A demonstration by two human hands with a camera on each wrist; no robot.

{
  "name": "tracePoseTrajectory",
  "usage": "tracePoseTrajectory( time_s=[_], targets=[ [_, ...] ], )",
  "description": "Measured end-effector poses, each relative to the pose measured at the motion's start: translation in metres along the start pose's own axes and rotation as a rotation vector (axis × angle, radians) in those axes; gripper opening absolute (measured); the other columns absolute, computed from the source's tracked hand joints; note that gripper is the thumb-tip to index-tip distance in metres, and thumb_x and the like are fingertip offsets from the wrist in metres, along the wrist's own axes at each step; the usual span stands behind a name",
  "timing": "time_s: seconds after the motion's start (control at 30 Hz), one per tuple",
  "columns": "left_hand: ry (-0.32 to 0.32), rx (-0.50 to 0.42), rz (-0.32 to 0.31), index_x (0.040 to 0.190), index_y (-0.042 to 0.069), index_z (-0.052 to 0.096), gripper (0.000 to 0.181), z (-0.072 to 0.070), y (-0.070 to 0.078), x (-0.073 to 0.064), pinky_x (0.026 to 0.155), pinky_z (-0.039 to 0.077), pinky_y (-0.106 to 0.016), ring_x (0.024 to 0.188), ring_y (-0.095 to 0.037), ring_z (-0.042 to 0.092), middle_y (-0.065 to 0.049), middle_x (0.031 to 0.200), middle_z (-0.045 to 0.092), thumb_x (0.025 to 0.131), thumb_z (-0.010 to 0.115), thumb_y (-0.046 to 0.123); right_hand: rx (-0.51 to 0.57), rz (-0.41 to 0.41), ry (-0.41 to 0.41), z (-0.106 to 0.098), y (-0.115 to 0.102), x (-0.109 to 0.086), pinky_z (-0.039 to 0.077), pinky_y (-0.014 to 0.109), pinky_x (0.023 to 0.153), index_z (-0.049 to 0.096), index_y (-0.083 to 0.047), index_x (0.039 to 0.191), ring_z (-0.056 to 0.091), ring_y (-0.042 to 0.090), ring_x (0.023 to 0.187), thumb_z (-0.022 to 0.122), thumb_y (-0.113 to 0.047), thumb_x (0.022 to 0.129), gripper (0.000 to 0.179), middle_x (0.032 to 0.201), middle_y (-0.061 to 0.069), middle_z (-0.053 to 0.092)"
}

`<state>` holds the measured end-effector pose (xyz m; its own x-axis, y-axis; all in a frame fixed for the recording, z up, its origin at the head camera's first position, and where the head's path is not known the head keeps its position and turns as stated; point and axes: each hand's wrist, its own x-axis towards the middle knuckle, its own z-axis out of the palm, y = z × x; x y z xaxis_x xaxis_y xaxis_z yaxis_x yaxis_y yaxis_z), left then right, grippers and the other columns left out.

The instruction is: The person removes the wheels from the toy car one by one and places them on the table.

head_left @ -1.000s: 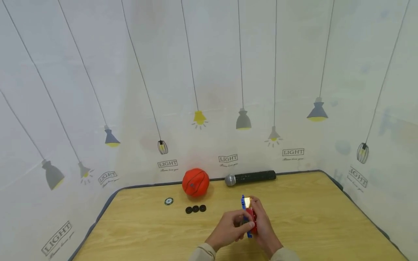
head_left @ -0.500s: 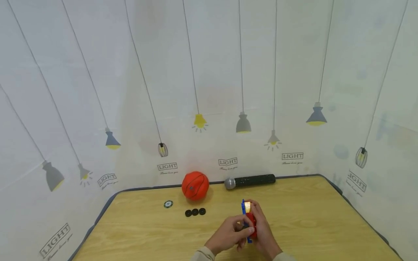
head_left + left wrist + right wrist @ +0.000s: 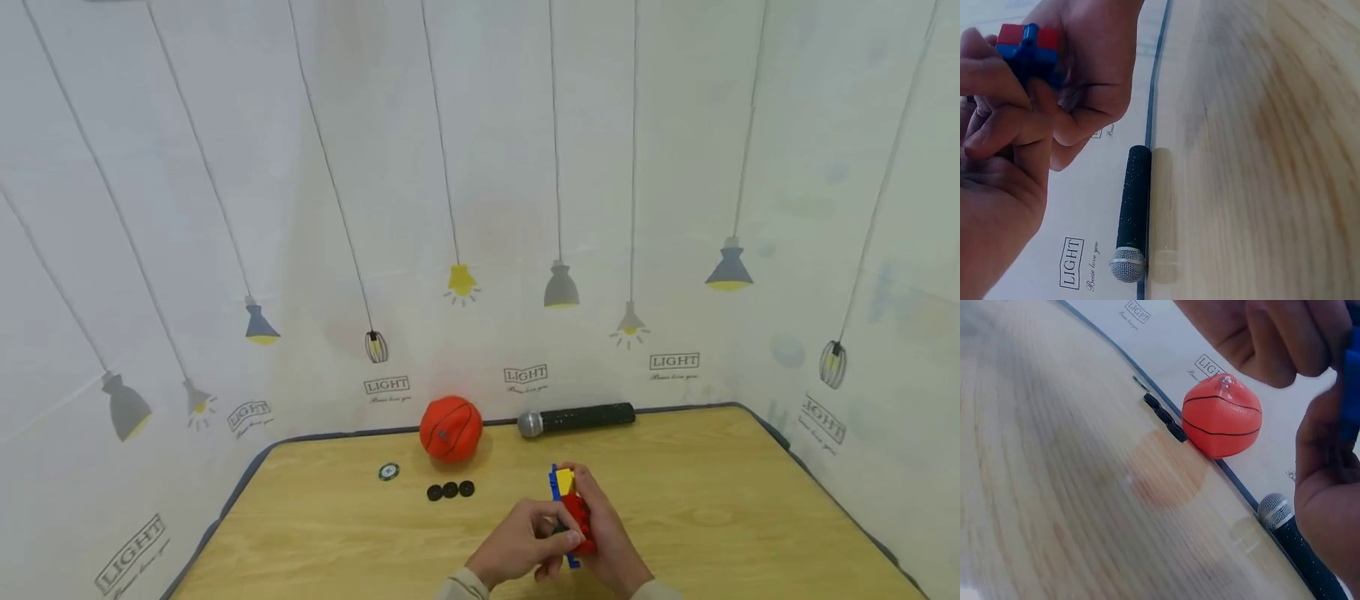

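Observation:
A toy car of building bricks (image 3: 576, 508), red and yellow on a blue base, is held up over the table between both hands. My right hand (image 3: 611, 537) grips it from the right, fingers along its side. My left hand (image 3: 517, 542) pinches at its left side with thumb and forefinger, and a dark piece beside those fingertips is mostly hidden. In the left wrist view, the car's blue end (image 3: 1027, 56) shows a round stub under red bricks. Only a blue edge (image 3: 1351, 381) shows in the right wrist view. Several small black wheels (image 3: 450, 490) lie in a row on the table.
An orange-red toy basketball (image 3: 452, 429) sits by the back edge of the wooden table (image 3: 337, 533). Right of it lies a black microphone (image 3: 588, 418) with a silver head. A round chip (image 3: 388, 472) lies left of the wheels. A printed cloth wall (image 3: 495, 208) surrounds the table.
The toy car has tilted slightly between the hands, and its yellow part no longer shines with glare. Both hands keep their hold. The view has shifted slightly, so the table sits lower.

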<state>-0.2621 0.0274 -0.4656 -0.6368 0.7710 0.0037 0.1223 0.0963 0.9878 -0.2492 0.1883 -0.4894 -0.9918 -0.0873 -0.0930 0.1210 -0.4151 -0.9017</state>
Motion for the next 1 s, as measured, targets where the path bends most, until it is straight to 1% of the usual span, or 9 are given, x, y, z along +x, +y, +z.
tracePoseTrajectory(
  time_s=[0.1, 0.2, 0.4, 0.5, 0.67, 0.8, 0.9, 0.97, 1.0],
  targets=[
    [-0.011, 0.002, 0.009, 0.105, -0.004, 0.065, 0.031, -0.001, -0.001, -0.001, 0.046, 0.043, -0.017, 0.046, -0.004, 0.047, 0.003, 0.062, 0.057, 0.099, 0.064, 0.026, -0.01, -0.005, -0.036, -0.001, 0.002, 0.001, 0.045, 0.021, 0.078, 0.045, -0.038, 0.126, 0.046, 0.012, 0.096, 0.029, -0.063, 0.103, 0.038, 0.111, -0.003, 0.042],
    [0.011, 0.034, 0.002, 0.104, -0.002, 0.067, 0.029, -0.001, -0.002, -0.001, 0.047, 0.044, -0.017, 0.047, -0.004, 0.048, 0.003, 0.062, 0.058, 0.099, 0.064, 0.027, -0.011, -0.008, -0.043, 0.0, 0.004, 0.002, 0.045, 0.021, 0.078, 0.048, -0.043, 0.124, 0.046, 0.012, 0.096, 0.03, -0.065, 0.102, 0.036, 0.112, -0.003, 0.043],
    [0.052, 0.063, -0.028, 0.102, 0.004, 0.069, 0.027, 0.0, -0.004, 0.001, 0.051, 0.044, -0.019, 0.051, -0.005, 0.049, 0.006, 0.061, 0.057, 0.097, 0.066, 0.03, -0.012, -0.046, 0.043, 0.006, 0.002, 0.002, 0.048, 0.022, 0.079, 0.051, -0.033, 0.126, 0.048, 0.014, 0.096, 0.038, -0.063, 0.101, 0.041, 0.111, -0.002, 0.046],
    [0.07, 0.065, -0.031, 0.101, 0.007, 0.071, 0.024, 0.002, -0.004, 0.002, 0.049, 0.042, -0.02, 0.05, -0.006, 0.049, 0.006, 0.06, 0.058, 0.095, 0.069, 0.031, -0.02, -0.076, 0.082, 0.009, 0.002, 0.001, 0.049, 0.022, 0.079, 0.052, -0.031, 0.122, 0.048, 0.014, 0.097, 0.041, -0.06, 0.102, 0.037, 0.11, -0.002, 0.046],
    [0.1, 0.051, -0.034, 0.098, 0.01, 0.073, 0.021, 0.006, -0.005, 0.001, 0.046, 0.041, -0.019, 0.047, -0.005, 0.05, 0.006, 0.059, 0.061, 0.093, 0.072, 0.03, -0.035, -0.119, 0.098, 0.009, 0.003, -0.001, 0.048, 0.021, 0.076, 0.055, -0.033, 0.114, 0.048, 0.013, 0.094, 0.042, -0.056, 0.103, 0.029, 0.107, -0.002, 0.047],
    [0.167, 0.062, -0.077, 0.094, 0.014, 0.072, 0.015, 0.01, -0.007, 0.0, 0.046, 0.043, -0.019, 0.045, -0.007, 0.049, 0.005, 0.058, 0.061, 0.093, 0.072, 0.029, -0.067, -0.137, 0.115, 0.008, 0.006, 0.002, 0.048, 0.021, 0.073, 0.059, -0.031, 0.112, 0.05, 0.012, 0.091, 0.045, -0.051, 0.104, 0.026, 0.104, -0.002, 0.049],
    [0.209, 0.083, -0.103, 0.092, 0.017, 0.071, 0.012, 0.012, -0.007, 0.0, 0.047, 0.043, -0.019, 0.046, -0.007, 0.05, 0.005, 0.057, 0.06, 0.093, 0.072, 0.028, -0.109, -0.135, 0.156, 0.006, 0.007, 0.004, 0.048, 0.023, 0.072, 0.06, -0.026, 0.115, 0.051, 0.013, 0.089, 0.048, -0.049, 0.103, 0.028, 0.104, -0.001, 0.051],
    [0.246, 0.109, -0.08, 0.09, 0.015, 0.069, 0.011, 0.011, -0.006, 0.001, 0.045, 0.042, -0.019, 0.045, -0.006, 0.049, 0.005, 0.055, 0.058, 0.093, 0.072, 0.025, -0.178, -0.147, 0.188, 0.004, 0.007, 0.007, 0.05, 0.025, 0.069, 0.059, -0.022, 0.117, 0.055, 0.014, 0.085, 0.051, -0.047, 0.102, 0.03, 0.1, 0.0, 0.056],
    [0.26, 0.113, -0.064, 0.091, 0.014, 0.068, 0.011, 0.009, -0.004, 0.001, 0.045, 0.042, -0.019, 0.044, -0.006, 0.049, 0.005, 0.054, 0.058, 0.093, 0.072, 0.024, -0.19, -0.15, 0.206, 0.003, 0.007, 0.008, 0.051, 0.026, 0.066, 0.058, -0.02, 0.117, 0.055, 0.014, 0.082, 0.052, -0.047, 0.102, 0.031, 0.097, 0.001, 0.057]
  ],
)
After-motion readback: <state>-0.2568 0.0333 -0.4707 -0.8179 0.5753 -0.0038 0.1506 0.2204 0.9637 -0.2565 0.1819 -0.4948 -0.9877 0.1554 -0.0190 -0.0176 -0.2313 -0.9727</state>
